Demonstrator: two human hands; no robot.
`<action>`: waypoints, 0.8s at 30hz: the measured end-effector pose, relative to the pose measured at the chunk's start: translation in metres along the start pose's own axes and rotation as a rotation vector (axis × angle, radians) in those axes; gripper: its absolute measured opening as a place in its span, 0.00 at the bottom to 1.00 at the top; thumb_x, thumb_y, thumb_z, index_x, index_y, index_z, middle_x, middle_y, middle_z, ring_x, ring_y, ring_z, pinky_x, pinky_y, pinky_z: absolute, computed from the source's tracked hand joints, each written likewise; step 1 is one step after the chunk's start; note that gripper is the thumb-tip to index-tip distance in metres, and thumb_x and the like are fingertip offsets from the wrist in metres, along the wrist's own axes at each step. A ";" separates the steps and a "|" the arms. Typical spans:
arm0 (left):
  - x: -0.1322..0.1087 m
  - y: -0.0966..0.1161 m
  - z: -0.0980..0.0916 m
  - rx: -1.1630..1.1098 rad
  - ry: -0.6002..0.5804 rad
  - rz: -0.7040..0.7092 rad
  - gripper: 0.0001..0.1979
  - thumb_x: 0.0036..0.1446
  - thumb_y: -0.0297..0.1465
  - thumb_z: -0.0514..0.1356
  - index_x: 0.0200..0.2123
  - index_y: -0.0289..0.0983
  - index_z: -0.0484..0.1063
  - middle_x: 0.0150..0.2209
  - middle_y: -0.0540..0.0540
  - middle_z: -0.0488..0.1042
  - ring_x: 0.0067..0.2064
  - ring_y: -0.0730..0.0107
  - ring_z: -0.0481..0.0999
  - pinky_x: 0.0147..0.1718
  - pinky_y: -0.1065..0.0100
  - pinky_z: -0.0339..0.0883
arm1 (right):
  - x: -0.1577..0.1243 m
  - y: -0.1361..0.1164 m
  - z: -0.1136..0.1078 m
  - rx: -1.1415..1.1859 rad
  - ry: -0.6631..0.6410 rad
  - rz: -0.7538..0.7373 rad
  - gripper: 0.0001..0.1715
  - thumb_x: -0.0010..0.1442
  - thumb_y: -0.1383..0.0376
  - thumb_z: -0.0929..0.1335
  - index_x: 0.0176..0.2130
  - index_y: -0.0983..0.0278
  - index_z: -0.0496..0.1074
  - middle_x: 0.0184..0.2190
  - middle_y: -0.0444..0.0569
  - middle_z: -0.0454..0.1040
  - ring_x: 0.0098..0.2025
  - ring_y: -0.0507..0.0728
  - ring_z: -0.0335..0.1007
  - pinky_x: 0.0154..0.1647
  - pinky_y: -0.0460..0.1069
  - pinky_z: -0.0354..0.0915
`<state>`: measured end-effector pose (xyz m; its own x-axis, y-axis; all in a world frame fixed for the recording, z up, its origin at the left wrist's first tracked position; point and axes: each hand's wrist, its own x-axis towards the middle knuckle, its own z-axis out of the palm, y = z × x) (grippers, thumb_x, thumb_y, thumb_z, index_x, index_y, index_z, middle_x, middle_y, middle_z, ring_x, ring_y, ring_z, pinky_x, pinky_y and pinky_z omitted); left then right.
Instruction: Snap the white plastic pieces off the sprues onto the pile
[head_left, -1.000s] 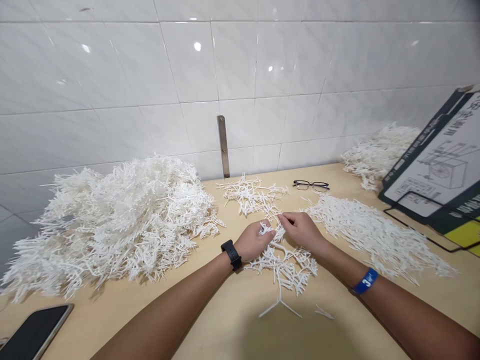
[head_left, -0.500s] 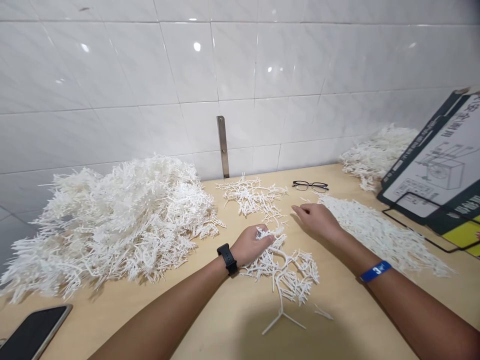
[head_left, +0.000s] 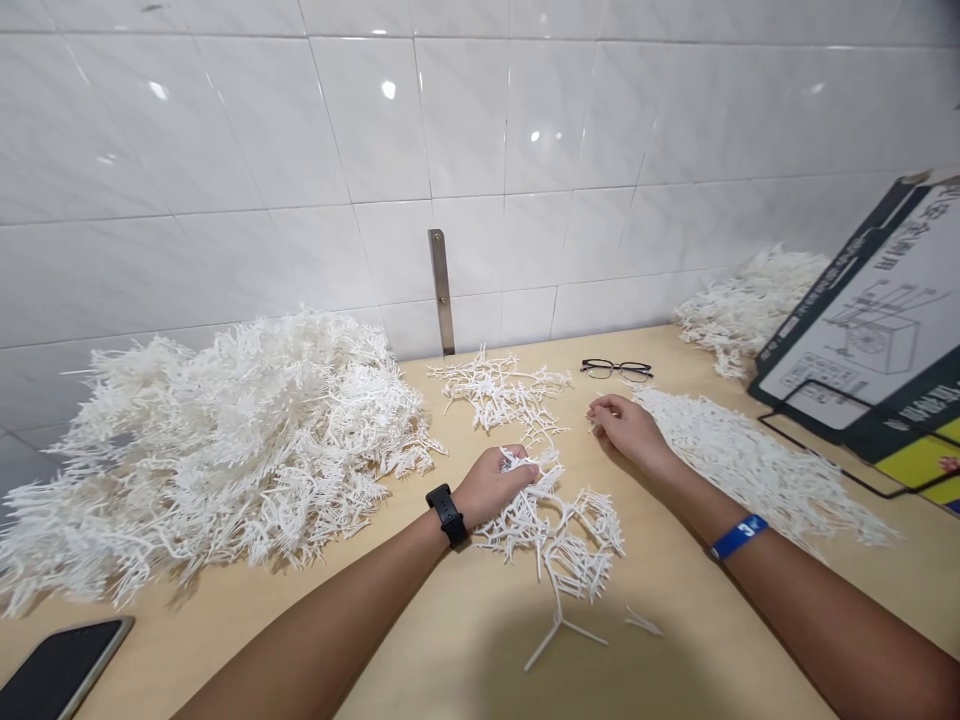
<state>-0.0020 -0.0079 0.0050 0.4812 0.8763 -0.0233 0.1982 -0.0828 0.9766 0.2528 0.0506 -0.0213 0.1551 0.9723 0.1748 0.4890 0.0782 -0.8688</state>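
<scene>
The left hand (head_left: 491,488) was closed around the top of a loose tangle of white plastic sprigs (head_left: 551,535), lying on the table (head_left: 465,640) at lower centre of the frame. The right hand (head_left: 628,428), loosely curled, rested just beside a flat white heap (head_left: 754,465) at right; whether it held a small piece could not be told. A larger heap (head_left: 225,455) filled the left side, a smaller cluster (head_left: 499,392) lay at upper centre, and glasses (head_left: 616,370) sat beyond the right hand.
</scene>
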 end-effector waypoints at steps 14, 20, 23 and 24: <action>0.011 -0.009 -0.025 -0.418 -0.171 -0.172 0.11 0.43 0.37 0.58 0.20 0.36 0.61 0.17 0.50 0.61 0.20 0.76 0.58 0.22 0.69 0.52 | -0.035 -0.039 0.022 0.287 -0.617 0.057 0.16 0.57 0.55 0.66 0.30 0.67 0.71 0.28 0.51 0.76 0.20 0.49 0.68 0.20 0.44 0.63; 0.012 -0.011 -0.025 -0.391 -0.165 -0.146 0.13 0.45 0.38 0.59 0.21 0.37 0.60 0.18 0.50 0.62 0.21 0.76 0.59 0.22 0.70 0.53 | -0.022 -0.038 0.000 -0.253 -0.197 -0.012 0.14 0.55 0.64 0.64 0.20 0.64 0.67 0.19 0.47 0.71 0.22 0.52 0.66 0.23 0.45 0.58; 0.011 -0.010 -0.025 -0.409 -0.161 -0.146 0.13 0.44 0.38 0.60 0.21 0.36 0.60 0.18 0.50 0.61 0.20 0.77 0.58 0.22 0.70 0.52 | -0.022 -0.053 -0.010 -0.297 0.047 -0.073 0.13 0.54 0.64 0.64 0.20 0.64 0.67 0.20 0.48 0.71 0.24 0.53 0.66 0.24 0.46 0.57; 0.011 -0.010 -0.026 -0.424 -0.161 -0.155 0.13 0.44 0.37 0.60 0.21 0.36 0.60 0.18 0.50 0.61 0.20 0.77 0.58 0.22 0.70 0.52 | -0.028 -0.061 -0.009 -0.193 0.053 -0.092 0.13 0.55 0.63 0.64 0.21 0.64 0.67 0.20 0.47 0.71 0.24 0.53 0.66 0.24 0.46 0.57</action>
<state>-0.0207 0.0145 0.0004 0.6061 0.7758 -0.1754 -0.0719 0.2730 0.9593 0.2263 0.0171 0.0308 0.1447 0.9495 0.2784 0.6576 0.1179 -0.7441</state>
